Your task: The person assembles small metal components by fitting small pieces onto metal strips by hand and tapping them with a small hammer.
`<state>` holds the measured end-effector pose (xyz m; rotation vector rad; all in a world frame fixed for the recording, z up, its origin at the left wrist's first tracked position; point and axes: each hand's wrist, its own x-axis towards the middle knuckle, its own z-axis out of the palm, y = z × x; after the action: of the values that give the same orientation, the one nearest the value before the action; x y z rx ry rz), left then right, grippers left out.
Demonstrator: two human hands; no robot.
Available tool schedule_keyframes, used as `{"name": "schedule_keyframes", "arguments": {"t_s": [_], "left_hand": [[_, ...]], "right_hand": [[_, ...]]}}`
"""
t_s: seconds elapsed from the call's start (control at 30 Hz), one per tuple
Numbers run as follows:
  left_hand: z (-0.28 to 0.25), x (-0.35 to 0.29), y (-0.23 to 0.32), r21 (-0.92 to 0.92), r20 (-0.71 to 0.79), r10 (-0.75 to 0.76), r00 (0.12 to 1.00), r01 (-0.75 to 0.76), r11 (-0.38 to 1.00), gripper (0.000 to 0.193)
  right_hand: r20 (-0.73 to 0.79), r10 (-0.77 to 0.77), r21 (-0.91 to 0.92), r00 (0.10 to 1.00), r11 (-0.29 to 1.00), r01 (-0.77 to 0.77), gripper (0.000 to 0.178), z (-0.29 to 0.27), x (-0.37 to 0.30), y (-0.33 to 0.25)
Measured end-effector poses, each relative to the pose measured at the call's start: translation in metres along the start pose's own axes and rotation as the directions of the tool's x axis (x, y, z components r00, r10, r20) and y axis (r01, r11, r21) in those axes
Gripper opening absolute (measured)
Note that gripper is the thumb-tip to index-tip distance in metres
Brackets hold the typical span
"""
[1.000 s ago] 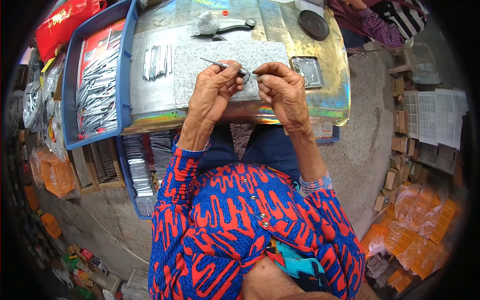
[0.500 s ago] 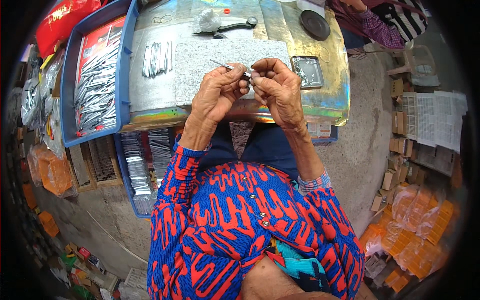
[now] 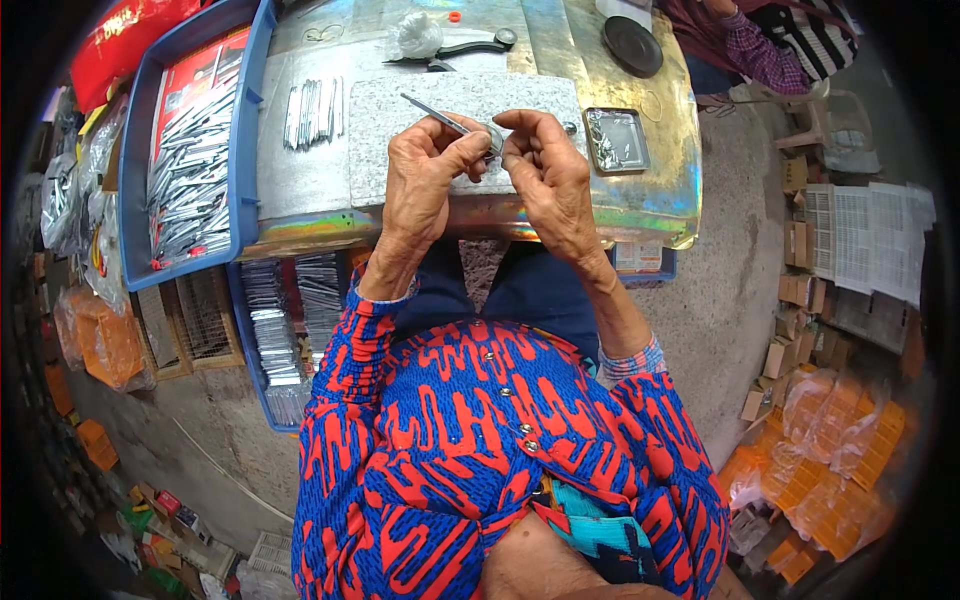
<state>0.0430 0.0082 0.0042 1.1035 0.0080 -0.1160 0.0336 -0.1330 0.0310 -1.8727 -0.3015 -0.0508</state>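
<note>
At upper centre, the left hand (image 3: 422, 168) pinches a thin rod (image 3: 432, 112); the half-curled right hand (image 3: 552, 180)'s hold is unclear.

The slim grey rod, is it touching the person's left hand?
Touching. The head view shows the slim grey rod held between thumb and fingers of the left hand, one end sticking out.

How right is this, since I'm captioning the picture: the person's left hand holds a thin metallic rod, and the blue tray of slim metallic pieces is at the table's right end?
One thing is wrong: in the head view, the blue tray of slim metallic pieces is at the table's left end. The left hand does hold a thin metallic rod.
</note>
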Motion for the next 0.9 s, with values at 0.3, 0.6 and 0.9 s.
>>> {"name": "schedule_keyframes", "arguments": {"t_s": [0.3,0.6,0.9], "left_hand": [[-0.004,0.001,0.006,-0.074,0.017,-0.098,0.995,0.099,0.992,0.013],[-0.003,-0.001,0.005,-0.114,-0.024,-0.08,0.997,0.077,0.99,0.014],[-0.004,0.012,0.009,0.386,-0.014,0.149,0.989,-0.132,0.913,0.01]], "right_hand": [[0.018,0.004,0.077,1.0,0.997,-0.006,0.027,0.004,-0.003,0.005],[0.012,0.054,0.128,0.998,0.99,-0.055,0.028,0.008,-0.005,0.005],[-0.018,0.052,0.217,0.998,0.975,-0.047,0.035,0.01,-0.006,0.014]]}}
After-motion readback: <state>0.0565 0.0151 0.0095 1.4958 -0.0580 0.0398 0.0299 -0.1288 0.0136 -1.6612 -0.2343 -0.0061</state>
